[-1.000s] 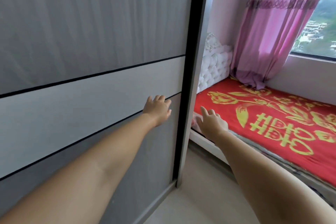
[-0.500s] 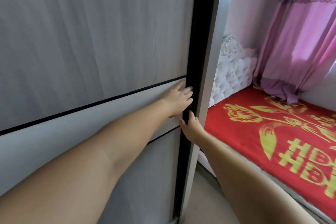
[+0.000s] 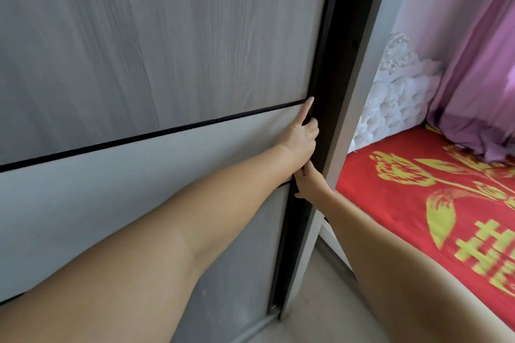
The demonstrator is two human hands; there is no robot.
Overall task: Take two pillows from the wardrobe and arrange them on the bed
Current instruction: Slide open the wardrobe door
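The wardrobe door (image 3: 156,86), a tall grey sliding panel, fills the left and middle of the view and is all but shut; only a narrow dark gap (image 3: 338,69) shows between its right edge and the wardrobe's pale side frame (image 3: 370,69). The pillows are not in sight and are presumably inside, behind this panel. To the right lies the bed (image 3: 434,203), covered in red cloth with a yellow pattern, a white tufted headboard (image 3: 390,97) at its far end and a pink curtain (image 3: 479,69) beyond.

The door's long axis is vertical, and both hands meet it along that right edge. The left hand (image 3: 299,138) sits higher, its index finger lying up the panel and the other fingers curled onto the black edge strip (image 3: 320,64). The right hand (image 3: 306,181) is just below and touching it, fingers tucked around the edge from the gap side; how firmly they clench I cannot tell. Opening likely means dragging the panel leftward, away from the bed.
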